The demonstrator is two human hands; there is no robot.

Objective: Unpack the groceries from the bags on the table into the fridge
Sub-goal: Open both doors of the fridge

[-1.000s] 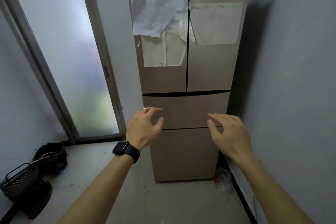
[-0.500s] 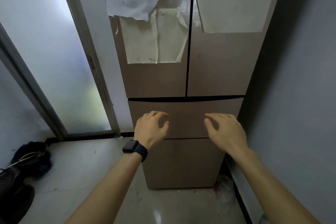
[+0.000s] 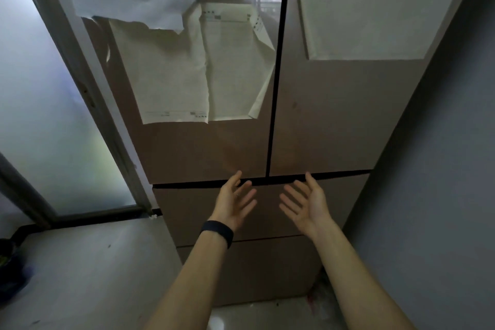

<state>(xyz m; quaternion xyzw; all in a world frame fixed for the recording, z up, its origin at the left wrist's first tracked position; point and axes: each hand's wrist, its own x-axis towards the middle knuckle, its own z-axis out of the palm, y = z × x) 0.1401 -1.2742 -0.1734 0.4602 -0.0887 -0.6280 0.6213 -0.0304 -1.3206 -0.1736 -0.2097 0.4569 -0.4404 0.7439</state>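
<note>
1. Head view: the fridge [image 3: 321, 115] stands upright, long axis vertical, its shut front facing me.
2. My left hand [image 3: 235, 201] and right hand [image 3: 305, 203] hover side by side before the fridge's upper drawer [image 3: 187, 203], fingers straight and spread, holding nothing, thumbs pointing up at its door seam.
3. Papers [image 3: 174, 83] hang on the fridge's doors.

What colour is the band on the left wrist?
Black; the wristband shows best in the head view.
</note>
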